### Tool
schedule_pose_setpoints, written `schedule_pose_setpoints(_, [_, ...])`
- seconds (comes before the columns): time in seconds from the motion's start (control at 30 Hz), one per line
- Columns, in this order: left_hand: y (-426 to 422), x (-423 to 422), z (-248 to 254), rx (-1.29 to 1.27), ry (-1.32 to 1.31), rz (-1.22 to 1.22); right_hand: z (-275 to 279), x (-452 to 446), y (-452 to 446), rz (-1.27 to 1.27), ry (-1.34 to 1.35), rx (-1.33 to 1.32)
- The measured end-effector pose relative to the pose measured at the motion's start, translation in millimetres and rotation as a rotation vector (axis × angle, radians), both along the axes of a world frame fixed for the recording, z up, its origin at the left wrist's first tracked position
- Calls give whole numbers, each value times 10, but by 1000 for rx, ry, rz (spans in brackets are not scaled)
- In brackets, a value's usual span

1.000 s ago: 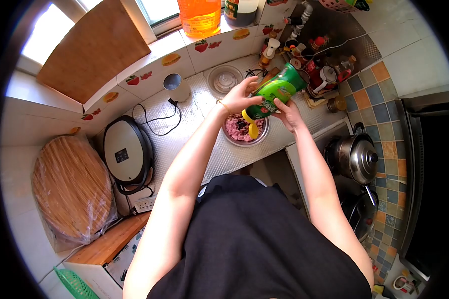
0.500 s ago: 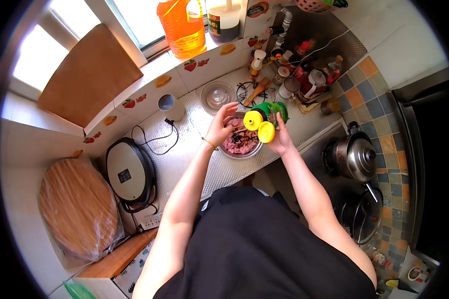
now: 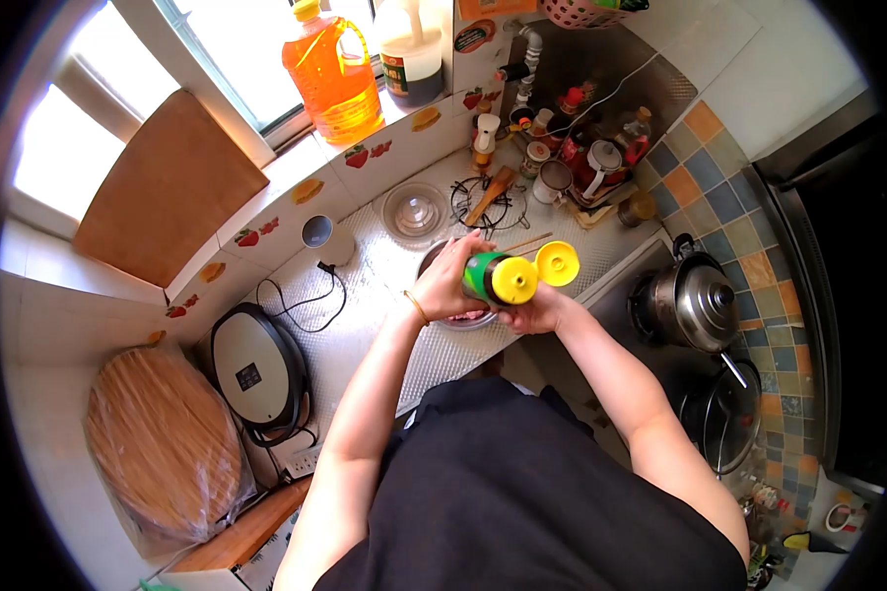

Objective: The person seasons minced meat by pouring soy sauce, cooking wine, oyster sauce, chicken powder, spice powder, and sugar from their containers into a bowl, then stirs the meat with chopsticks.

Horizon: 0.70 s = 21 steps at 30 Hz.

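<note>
A green squeeze bottle (image 3: pixel 479 280) with a yellow cap is held between both hands, its flip lid (image 3: pixel 559 263) hanging open to the right. My left hand (image 3: pixel 442 284) presses along the bottle's left side, fingers closed around it. From below and the right, my right hand (image 3: pixel 536 311) grips the same bottle. The cap faces up toward me. Beneath the hands is a metal bowl (image 3: pixel 470 325) of ground meat, mostly covered by them. A chopstick (image 3: pixel 527 243) sticks out past the bottle on the far side.
Behind the bowl are a clear glass lid (image 3: pixel 414 214), a black wire rack (image 3: pixel 483 207) and a wooden spatula (image 3: pixel 491 195). Seasoning bottles and cups crowd the back corner. A steel pot (image 3: pixel 708 300) sits on the stove at right; an electric griddle (image 3: pixel 258 361) is at left.
My left hand has moved from above the bowl onto the bottle. The bottle has come left and turned its cap toward me, with my right hand lower. The view has shifted slightly.
</note>
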State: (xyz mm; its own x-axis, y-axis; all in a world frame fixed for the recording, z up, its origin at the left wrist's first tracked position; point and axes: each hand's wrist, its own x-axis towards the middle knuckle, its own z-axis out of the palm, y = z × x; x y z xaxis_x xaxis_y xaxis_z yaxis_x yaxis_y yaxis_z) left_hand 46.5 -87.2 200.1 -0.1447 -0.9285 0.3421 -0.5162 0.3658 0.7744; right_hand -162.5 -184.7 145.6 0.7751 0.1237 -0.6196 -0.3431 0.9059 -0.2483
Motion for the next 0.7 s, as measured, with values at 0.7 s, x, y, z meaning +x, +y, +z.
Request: schedule_pose_setpoints(0.7, [35, -276, 169, 319, 642, 240, 1101, 419, -157, -492, -469, -1207])
